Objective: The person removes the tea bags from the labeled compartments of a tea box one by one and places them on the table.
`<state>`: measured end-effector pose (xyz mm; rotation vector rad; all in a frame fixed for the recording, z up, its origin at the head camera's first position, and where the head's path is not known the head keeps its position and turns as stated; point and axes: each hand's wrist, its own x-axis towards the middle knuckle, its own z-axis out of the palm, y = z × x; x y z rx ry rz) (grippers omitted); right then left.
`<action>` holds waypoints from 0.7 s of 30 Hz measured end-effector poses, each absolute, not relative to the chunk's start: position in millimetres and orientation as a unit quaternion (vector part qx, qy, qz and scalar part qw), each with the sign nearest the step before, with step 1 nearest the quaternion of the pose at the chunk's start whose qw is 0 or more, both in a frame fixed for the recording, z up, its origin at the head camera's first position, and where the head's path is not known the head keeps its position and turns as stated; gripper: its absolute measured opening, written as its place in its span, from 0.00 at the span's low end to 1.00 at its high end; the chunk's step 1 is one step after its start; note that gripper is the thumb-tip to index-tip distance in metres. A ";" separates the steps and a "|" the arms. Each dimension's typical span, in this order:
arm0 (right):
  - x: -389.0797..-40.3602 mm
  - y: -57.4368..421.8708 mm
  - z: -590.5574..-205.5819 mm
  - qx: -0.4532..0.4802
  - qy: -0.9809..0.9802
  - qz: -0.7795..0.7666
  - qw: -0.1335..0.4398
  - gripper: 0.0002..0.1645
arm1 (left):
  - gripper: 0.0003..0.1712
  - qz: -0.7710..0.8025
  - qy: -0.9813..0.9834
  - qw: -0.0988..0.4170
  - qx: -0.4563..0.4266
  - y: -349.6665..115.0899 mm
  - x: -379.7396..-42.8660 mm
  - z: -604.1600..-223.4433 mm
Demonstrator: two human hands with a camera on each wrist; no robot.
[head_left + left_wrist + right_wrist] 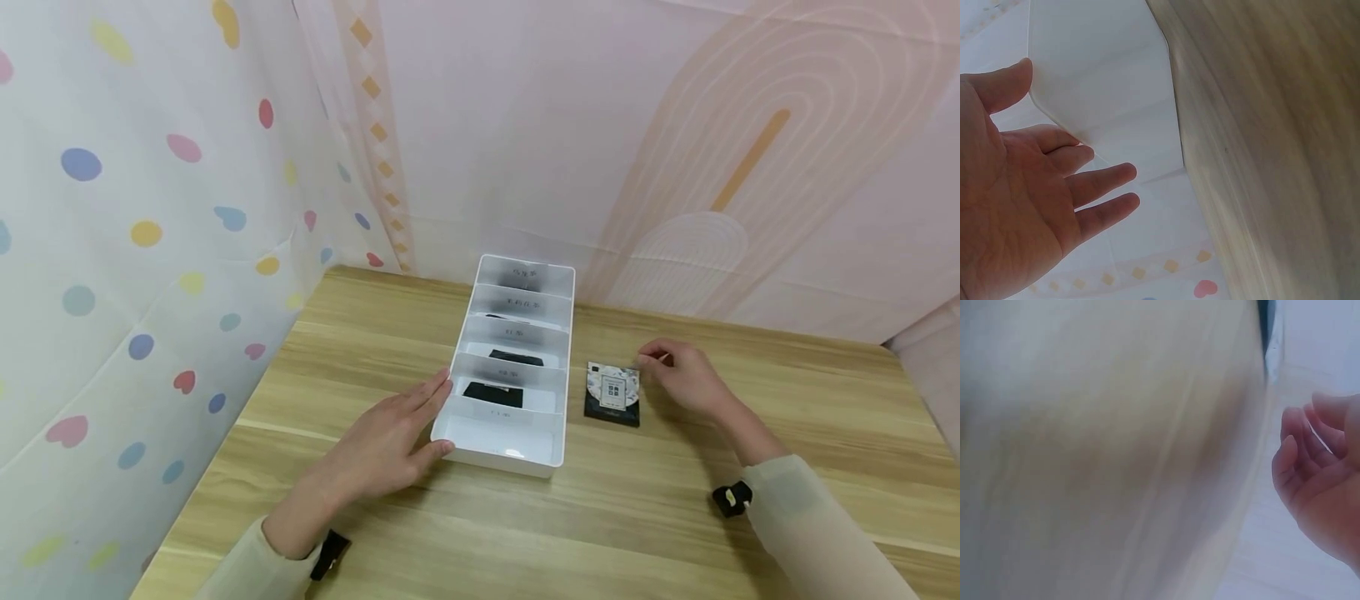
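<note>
A long white divided box (498, 457) stands on the table, its compartments in one row from back to front and marked with dark lettering. My left hand (382, 442) rests against its left side near the front, thumb at the front corner; in the left wrist view the fingers (1107, 181) are spread along the box wall (1110, 87). A flat sachet (613, 393), floral white above and black below, lies just right of the box. My right hand (686, 379) is beside the sachet's upper right corner, fingers loosely bent and holding nothing; the right wrist view shows a gap between fingertips and sachet.
Dark flat packets lie in the middle compartments, such as a black packet (492, 394) second from the front. A pale patterned curtain (525, 125) hangs behind the wooden table (637, 517), and a dotted curtain (150, 317) hangs on the left.
</note>
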<state>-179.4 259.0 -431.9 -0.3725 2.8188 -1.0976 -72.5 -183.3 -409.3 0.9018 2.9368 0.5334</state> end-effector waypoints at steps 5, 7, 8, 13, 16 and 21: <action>-170.6 263.3 -424.2 -0.126 0.923 -0.363 0.012 0.15 | 0.47 0.169 0.942 0.008 0.289 -183.0 -72.9 -408.8; -167.2 264.0 -421.8 -0.130 0.923 -0.362 -0.005 0.15 | 0.47 0.168 0.943 0.007 0.288 -183.0 -72.9 -408.8; -165.1 264.2 -420.3 -0.130 0.922 -0.364 -0.008 0.16 | 0.47 0.169 0.943 0.008 0.288 -182.9 -72.8 -408.9; -155.7 261.4 -413.5 -0.131 0.921 -0.366 -0.018 0.17 | 0.47 0.172 0.942 0.009 0.288 -183.2 -71.5 -409.8; -150.9 258.3 -410.6 -0.136 0.922 -0.362 -0.029 0.16 | 0.47 0.173 0.942 0.008 0.289 -183.3 -71.1 -409.9; -144.0 250.8 -404.4 -0.163 0.917 -0.359 -0.063 0.14 | 0.47 0.174 0.941 0.003 0.291 -183.5 -71.6 -409.5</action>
